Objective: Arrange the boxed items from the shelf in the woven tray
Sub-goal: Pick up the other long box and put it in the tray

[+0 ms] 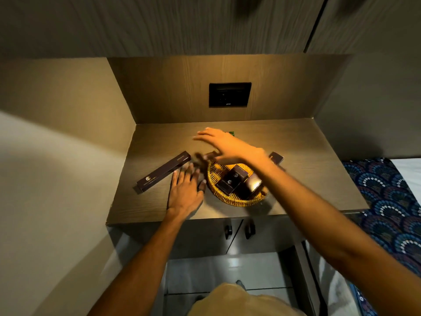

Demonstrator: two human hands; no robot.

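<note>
On the wooden shelf (307,144) the woven tray (237,199) holds several dark boxes (237,179); the left hand (185,190) lies flat, fingers spread; the right hand (227,144), open, could knock the blurred box (205,156) away; the long dental-kit box (163,171) may overhang the tray.

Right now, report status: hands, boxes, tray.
Left hand flat on shelf, empty. Right hand open above tray. Small boxes in tray; long box outside it, left. Nothing blocking.
</note>
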